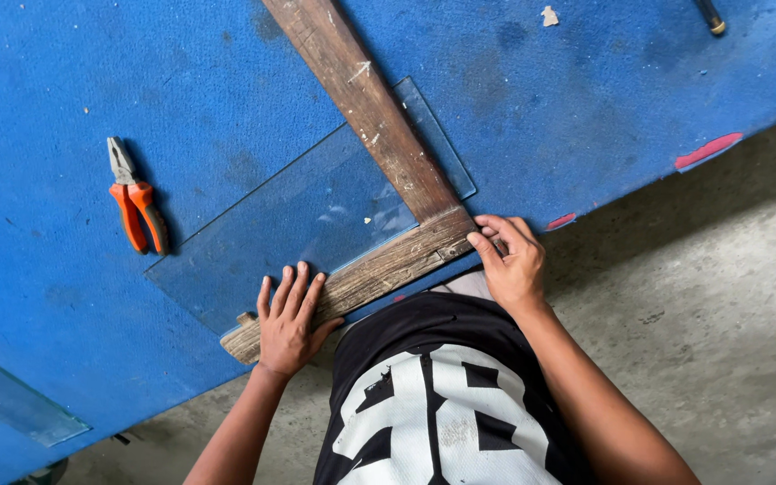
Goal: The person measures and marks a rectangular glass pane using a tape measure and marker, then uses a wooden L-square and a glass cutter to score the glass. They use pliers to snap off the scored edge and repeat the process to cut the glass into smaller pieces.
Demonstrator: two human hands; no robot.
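- Hands met at a wooden T-square (379, 180) that lay on a sheet of clear glass (289, 224), which itself lay flat on the blue felt-covered table (65, 296).
- The left hand (287, 323) was spread flat, palm down and fingers stretched out together, pressing on the short crossbar of the square near the table's near edge; it gripped nothing.
- The right hand (512, 260) was curled at the other end of the crossbar, just where the long blade joined it, fingertips bent against the wood's corner and thumb alongside; it steadied the wood rather than closing around it.
- The long blade of the square ran away from the person across the glass and out of the top of the view.
- The glass reached out to the left of the blade and showed a narrow strip on its right.
- Orange-handled pliers (135, 202) lay on the felt well to the left of the glass, apart from both hands.
- A second piece of glass (11, 400) lay at the table's lower left corner.
- Bare concrete floor (720, 296) showed to the right, beyond the table's edge.
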